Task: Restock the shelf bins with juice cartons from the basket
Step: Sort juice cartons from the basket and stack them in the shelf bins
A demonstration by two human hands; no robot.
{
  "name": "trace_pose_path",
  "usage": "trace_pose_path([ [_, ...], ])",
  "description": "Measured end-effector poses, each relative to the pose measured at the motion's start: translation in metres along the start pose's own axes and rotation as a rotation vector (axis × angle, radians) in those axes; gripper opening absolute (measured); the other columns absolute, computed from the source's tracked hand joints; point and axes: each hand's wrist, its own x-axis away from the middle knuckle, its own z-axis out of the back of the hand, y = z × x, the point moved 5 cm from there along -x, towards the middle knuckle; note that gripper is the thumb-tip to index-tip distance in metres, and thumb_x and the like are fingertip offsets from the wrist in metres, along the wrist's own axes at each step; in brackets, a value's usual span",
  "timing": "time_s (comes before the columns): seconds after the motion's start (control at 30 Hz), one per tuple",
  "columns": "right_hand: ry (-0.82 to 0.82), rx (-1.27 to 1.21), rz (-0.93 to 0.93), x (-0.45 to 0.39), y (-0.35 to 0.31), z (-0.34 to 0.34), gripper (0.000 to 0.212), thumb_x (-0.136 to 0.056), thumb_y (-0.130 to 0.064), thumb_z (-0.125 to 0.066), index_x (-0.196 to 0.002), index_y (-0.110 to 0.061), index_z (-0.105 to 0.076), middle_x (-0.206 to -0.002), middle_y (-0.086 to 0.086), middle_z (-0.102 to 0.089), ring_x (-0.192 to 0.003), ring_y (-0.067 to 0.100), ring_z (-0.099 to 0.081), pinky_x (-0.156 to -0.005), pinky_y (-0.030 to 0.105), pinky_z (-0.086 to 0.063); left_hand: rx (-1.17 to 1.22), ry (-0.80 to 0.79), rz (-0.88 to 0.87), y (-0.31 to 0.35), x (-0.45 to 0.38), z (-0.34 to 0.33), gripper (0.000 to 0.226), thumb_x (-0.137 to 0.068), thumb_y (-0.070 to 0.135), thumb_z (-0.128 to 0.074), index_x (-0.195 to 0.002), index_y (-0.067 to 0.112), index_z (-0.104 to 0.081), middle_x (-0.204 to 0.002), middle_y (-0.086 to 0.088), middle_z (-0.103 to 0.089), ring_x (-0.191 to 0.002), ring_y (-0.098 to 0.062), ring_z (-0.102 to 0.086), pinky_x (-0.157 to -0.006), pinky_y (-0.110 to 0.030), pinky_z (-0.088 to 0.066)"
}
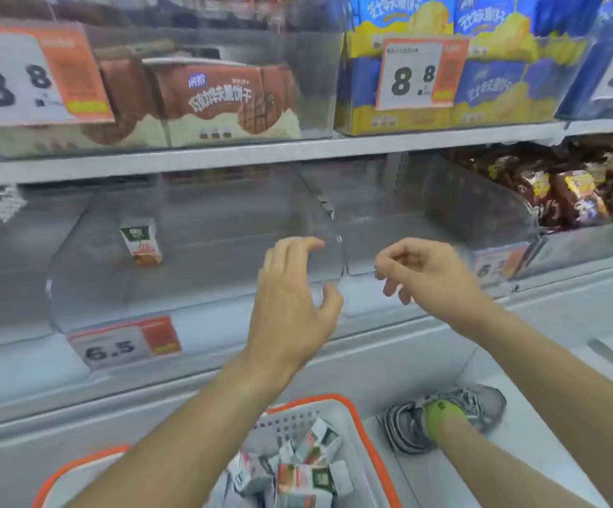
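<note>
Above the basket (362,416), clear dividers (329,229) front a lone carton (141,243).

bare forearms, no sleeves; grey laced sneaker (444,416) with a bright green sock (442,410)

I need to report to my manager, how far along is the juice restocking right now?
Barely started. Done: one juice carton stands alone in the clear left bin. In hand: nothing; the left hand and right hand hover empty at the bin fronts. Left: the orange-rimmed basket below holds a pile of cartons, and the right bin looks empty.
</note>
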Motion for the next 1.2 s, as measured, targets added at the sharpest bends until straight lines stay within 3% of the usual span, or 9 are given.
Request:
trace_pose_path([
  [0.07,-0.048,-0.106,-0.108,0.041,0.026,-0.029,0.012,-0.093,-0.009,-0.067,-0.080,-0.009,-0.068,-0.069,0.003,-0.069,-0.055,0.013,-0.064,-0.047,0.022,-0.046,0.111,0.021,0.121,-0.008,0.046,0.010,0.022,-0.084,0.010,-0.063,-0.102,0.021,-0.058,-0.102,0.009,-0.058,-0.096,-0.008,-0.052,-0.084,-0.013,-0.038],
  [0.13,-0.130,-0.180,-0.246,0.078,0.063,-0.068,0.012,-0.092,-0.006,-0.068,-0.080,-0.009,-0.068,-0.071,0.005,-0.069,-0.055,0.013,-0.064,-0.048,0.022,-0.046,0.150,-0.160,0.286,-0.035,0.099,0.005,0.015,-0.083,0.010,-0.063,-0.092,0.023,-0.059,-0.089,0.010,-0.063,-0.083,-0.007,-0.056,-0.074,-0.015,-0.041],
  [0.23,-0.301,-0.161,-0.431,0.130,0.116,-0.127,0.006,-0.093,-0.008,-0.067,-0.087,-0.006,-0.068,-0.078,0.007,-0.068,-0.059,0.012,-0.065,-0.056,0.028,-0.048,0.101,-0.494,0.542,-0.090,0.196,-0.006,0.008,-0.082,0.024,-0.062,-0.089,0.026,-0.062,-0.081,0.010,-0.065,-0.075,0.000,-0.059,-0.069,-0.020,-0.044],
  [0.37,-0.640,0.161,-0.384,0.180,0.165,-0.180,0.017,-0.093,-0.023,-0.067,-0.097,-0.007,-0.068,-0.078,-0.002,-0.065,-0.073,0.022,-0.067,-0.071,0.038,-0.056,-0.123,-0.885,0.608,-0.137,0.318,-0.002,0.021,-0.087,0.033,-0.061,-0.106,0.024,-0.061,-0.095,0.012,-0.057,-0.088,-0.003,-0.053,-0.081,-0.023,-0.046],
  [0.53,-0.869,0.427,-0.241,0.218,0.187,-0.206,0.033,-0.091,-0.026,-0.069,-0.120,-0.013,-0.058,-0.096,-0.004,-0.054,-0.076,0.007,-0.053,-0.075,0.027,-0.045,-0.097,-0.854,0.692,-0.146,0.349,0.011,0.030,-0.085,0.042,-0.069,-0.109,0.027,-0.059,-0.098,0.008,-0.054,-0.095,-0.010,-0.051,-0.082,-0.025,-0.045],
  [0.73,-0.779,0.690,-0.074,0.217,0.187,-0.209,0.047,-0.085,-0.021,-0.072,-0.127,-0.022,-0.053,-0.115,-0.005,-0.039,-0.082,0.018,-0.055,-0.076,0.037,-0.052,-0.193,-0.608,0.828,-0.154,0.342,0.017,0.056,-0.083,0.042,-0.074,-0.124,0.020,-0.045,-0.113,0.005,-0.042,-0.098,-0.013,-0.053,-0.079,-0.027,-0.042],
  [0.83,-0.753,0.724,-0.070,0.209,0.189,-0.204,0.056,-0.081,-0.016,-0.073,-0.132,-0.024,-0.051,-0.122,0.000,-0.044,-0.088,0.016,-0.053,-0.078,0.038,-0.054,-0.210,-0.623,0.859,-0.160,0.340,0.008,0.067,-0.078,0.046,-0.078,-0.128,0.017,-0.044,-0.114,0.004,-0.052,-0.098,-0.015,-0.056,-0.083,-0.034,-0.050],
  [1.07,-0.761,0.675,-0.088,0.199,0.194,-0.200,0.056,-0.079,-0.023,-0.077,-0.130,-0.022,-0.054,-0.118,0.003,-0.053,-0.107,0.020,-0.057,-0.088,0.038,-0.051,-0.214,-0.505,0.943,-0.163,0.335,0.006,0.050,-0.079,0.030,-0.080,-0.120,0.016,-0.055,-0.088,0.006,-0.063,-0.071,-0.012,-0.059,-0.059,-0.027,-0.046],
  [1.2,-0.533,0.603,-0.079,0.184,0.194,-0.193,0.043,-0.088,-0.023,-0.067,-0.128,-0.017,-0.055,-0.125,0.006,-0.049,-0.106,0.022,-0.056,-0.093,0.036,-0.049,-0.105,-0.344,1.024,-0.161,0.325,0.018,0.045,-0.079,0.018,-0.080,-0.116,0.018,-0.054,-0.084,0.009,-0.060,-0.065,-0.009,-0.062,-0.053,-0.024,-0.045],
])
